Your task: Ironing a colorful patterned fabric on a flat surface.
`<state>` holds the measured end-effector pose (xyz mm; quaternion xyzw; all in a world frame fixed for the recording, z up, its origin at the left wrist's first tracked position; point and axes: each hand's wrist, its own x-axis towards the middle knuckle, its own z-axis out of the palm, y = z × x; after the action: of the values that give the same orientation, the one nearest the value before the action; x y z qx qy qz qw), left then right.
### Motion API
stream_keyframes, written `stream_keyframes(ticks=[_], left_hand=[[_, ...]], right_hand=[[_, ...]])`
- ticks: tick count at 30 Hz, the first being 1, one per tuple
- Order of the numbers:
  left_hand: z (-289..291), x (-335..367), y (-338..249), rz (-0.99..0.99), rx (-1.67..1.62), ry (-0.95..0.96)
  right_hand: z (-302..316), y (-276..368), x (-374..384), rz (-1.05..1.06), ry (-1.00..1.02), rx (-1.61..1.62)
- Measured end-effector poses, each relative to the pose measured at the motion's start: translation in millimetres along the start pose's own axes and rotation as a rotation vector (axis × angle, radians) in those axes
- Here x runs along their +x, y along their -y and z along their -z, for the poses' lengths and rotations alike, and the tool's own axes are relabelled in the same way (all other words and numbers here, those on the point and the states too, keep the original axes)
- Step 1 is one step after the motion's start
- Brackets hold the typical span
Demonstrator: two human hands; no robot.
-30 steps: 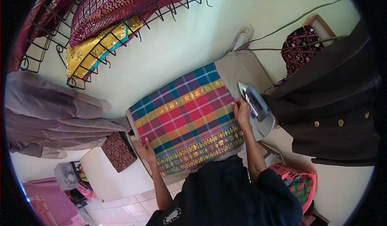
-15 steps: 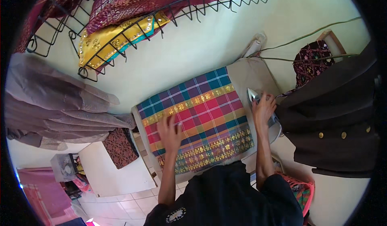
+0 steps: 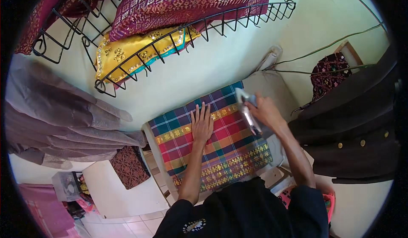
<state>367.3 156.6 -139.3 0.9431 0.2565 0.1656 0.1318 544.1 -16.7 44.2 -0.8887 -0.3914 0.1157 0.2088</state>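
A folded checked cloth (image 3: pixel 221 141) with gold woven motifs lies across the padded ironing board (image 3: pixel 272 91). Flat on its upper middle rests my left hand (image 3: pixel 202 126), fingers stretched out and slightly spread. My right hand (image 3: pixel 267 109) is closed round the handle of a clothes iron (image 3: pixel 250 118), which is over the cloth's right edge. The iron looks tilted and is smeared by motion; I cannot tell whether it touches the cloth.
Above hangs a black wire rack (image 3: pixel 168 40) holding maroon and yellow fabrics. Grey clothing (image 3: pixel 63 106) hangs at left, a dark buttoned garment (image 3: pixel 340 123) at right. A folded brown patterned cloth (image 3: pixel 129 168) lies on a white table (image 3: pixel 114 195). A pink basket (image 3: pixel 331 208) stands lower right.
My right hand has brought the iron leftward from the board's bare right side to the cloth. My left hand has moved up and right and now lies flat. The view has shifted slightly.
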Motion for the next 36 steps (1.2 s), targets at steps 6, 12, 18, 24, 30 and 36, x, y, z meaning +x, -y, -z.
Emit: stream_keyframes(ticks=[6,12,18,24,30,36], left_hand=[[6.0,3.8,2.2,0.127,-0.434,-0.062],[10.9,23.0,-14.0,0.286,-0.378,-0.107],[-11.4,38.5,-23.5,0.057,-0.881,-0.282],[-17.7,39.0,-28.3,0.078,-0.656,-0.16],[-15.3,43.5,-37.9,-0.049,-0.085,-0.074],[-25.4,41.6,-33.6,-0.021,-0.06,-0.075]], right_hand=[[-127.3,47.6,50.6,0.025,0.061,0.11],[-147.4,42.0,48.2,0.038,0.102,0.132],[-147.3,51.1,45.0,-0.031,0.043,0.031],[-146.3,30.1,57.5,-0.04,0.006,0.039],[-124.5,12.0,79.7,-0.066,-0.101,-0.089],[-126.6,0.2,63.4,-0.083,-0.096,-0.07]])
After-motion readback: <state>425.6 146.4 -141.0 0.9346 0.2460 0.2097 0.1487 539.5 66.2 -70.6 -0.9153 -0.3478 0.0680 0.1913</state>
